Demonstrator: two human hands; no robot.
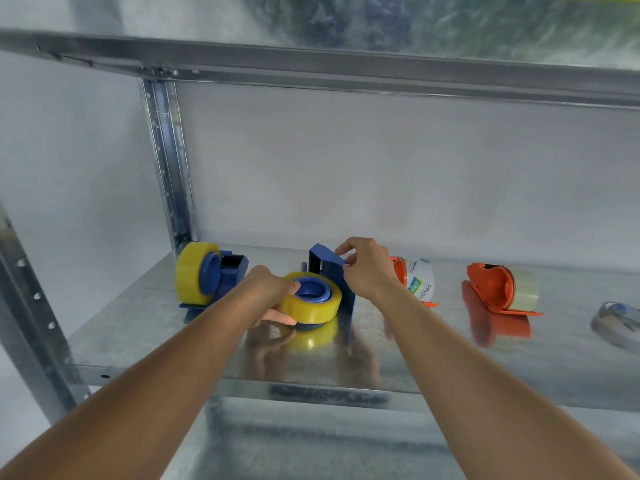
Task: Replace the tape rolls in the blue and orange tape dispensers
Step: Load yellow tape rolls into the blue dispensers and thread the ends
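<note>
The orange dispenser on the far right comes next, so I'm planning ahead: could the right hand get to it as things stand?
Probably yes. The orange dispenser stands in the open on the shelf, but the right hand is gripping the blue dispenser and must let go first.

wall point(381, 168): plain white | shelving point(485, 358): galvanized metal, reflective | upright point(169, 161): perforated

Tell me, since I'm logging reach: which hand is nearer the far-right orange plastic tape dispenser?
Right. The right hand is left of the orange plastic tape dispenser; the left hand is farther left.
</note>
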